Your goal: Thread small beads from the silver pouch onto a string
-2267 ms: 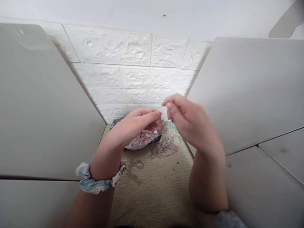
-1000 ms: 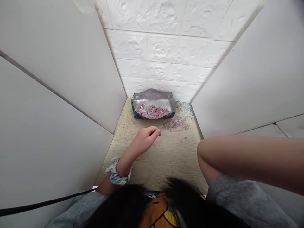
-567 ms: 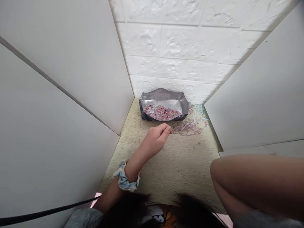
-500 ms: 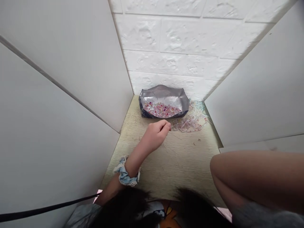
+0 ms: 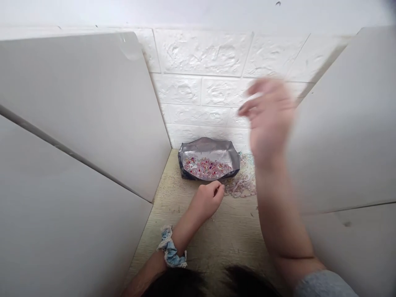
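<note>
In the head view, the open bag (image 5: 206,144) stands on the worktop (image 5: 229,239) at the centre of the frame, close to the white wall (image 5: 201,53). Small beads (image 5: 208,167), mostly pink with some red and purple, lie loose across its silvery inside. Just right of the bag, strands (image 5: 241,185) lie in a tangled heap, pinkish in front and blue-green behind, partly hidden by the right arm (image 5: 274,206).

The left hand (image 5: 208,200), below the bag and near the strands, is clenched, thumb against the bent index finger; whether it pinches something thin cannot be told. A blue scrunchie (image 5: 173,251) circles that wrist. The right hand (image 5: 270,119) is raised at the upper right, in front of the wall and well above the worktop; it is blurred, its fingers bent and partly spread, and I cannot tell whether its grip is closed or holds anything.

As for progress, the heap looks like beads already strung, so I judge a fair share done. The many loose beads in the bag suggest plenty left, though the strands cannot be counted
</note>
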`<state>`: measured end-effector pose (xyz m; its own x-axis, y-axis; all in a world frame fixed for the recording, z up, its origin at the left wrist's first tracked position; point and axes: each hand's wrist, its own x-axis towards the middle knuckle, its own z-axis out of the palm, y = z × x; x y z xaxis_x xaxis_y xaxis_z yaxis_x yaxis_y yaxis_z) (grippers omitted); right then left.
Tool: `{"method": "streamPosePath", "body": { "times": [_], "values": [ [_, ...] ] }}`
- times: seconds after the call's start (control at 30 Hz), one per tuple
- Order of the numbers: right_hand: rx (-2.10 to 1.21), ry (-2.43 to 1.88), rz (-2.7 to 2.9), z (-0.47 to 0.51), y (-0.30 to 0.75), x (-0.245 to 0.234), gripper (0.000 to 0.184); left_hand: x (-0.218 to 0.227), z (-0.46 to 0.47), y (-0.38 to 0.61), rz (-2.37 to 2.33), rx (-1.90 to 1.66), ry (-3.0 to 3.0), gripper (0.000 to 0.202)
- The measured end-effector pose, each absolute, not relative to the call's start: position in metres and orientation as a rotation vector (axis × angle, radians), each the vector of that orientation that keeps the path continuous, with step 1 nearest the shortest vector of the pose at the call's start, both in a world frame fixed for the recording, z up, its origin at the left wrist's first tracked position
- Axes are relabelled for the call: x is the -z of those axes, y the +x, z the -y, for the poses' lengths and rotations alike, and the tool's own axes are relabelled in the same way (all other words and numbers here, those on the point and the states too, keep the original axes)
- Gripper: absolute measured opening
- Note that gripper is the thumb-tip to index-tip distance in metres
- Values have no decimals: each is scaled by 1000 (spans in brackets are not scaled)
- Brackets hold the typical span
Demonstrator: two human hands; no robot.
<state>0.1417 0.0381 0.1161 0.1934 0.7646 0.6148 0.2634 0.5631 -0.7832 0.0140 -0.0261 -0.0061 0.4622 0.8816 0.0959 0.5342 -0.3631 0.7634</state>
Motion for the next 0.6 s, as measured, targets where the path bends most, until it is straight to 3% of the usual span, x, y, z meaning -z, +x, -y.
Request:
{"method": "streamPosePath", "body": {
  "times": [0.13, 0.27, 0.6],
  "values": [
    [-551, -1258, 2070, -85, 117, -48, 16, 13, 20, 8, -1198, -726, 2046, 28],
    [-436, -1446, 2467, -108, 102, 8, 21, 13, 17, 4, -1198, -748, 2108, 28],
    [-528, -1536, 2599, -107, 92, 17, 21, 15, 20, 5, -1137, -727, 2289, 27]
  ]
}}
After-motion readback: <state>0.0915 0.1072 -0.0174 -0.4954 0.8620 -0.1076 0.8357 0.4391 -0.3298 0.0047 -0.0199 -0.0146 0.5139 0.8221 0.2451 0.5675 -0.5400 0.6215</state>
